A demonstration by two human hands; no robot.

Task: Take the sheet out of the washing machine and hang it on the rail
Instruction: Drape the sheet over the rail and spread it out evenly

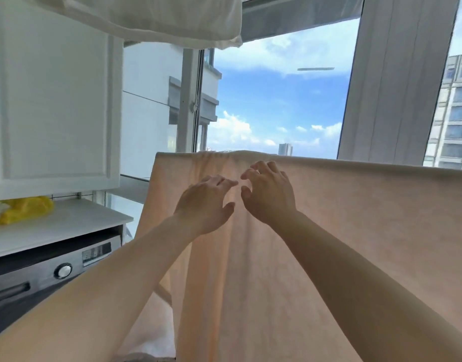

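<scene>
Head view: The sheet is out of the washing machine and draped over the rail, which it hides; its top fold runs level in front of the window. The step in hand appears to be final smoothing. The next move likely calls for spreading the bunched folds near the centre outward along the rail. The left hand is spread, fingers relaxed, at or just off the cloth. The right hand has loosely curled fingers and grips nothing; contact cannot be confirmed.

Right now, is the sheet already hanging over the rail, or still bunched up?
Hanging and spread: the sheet drapes down flat from a straight top fold; the rail itself is hidden.
</scene>
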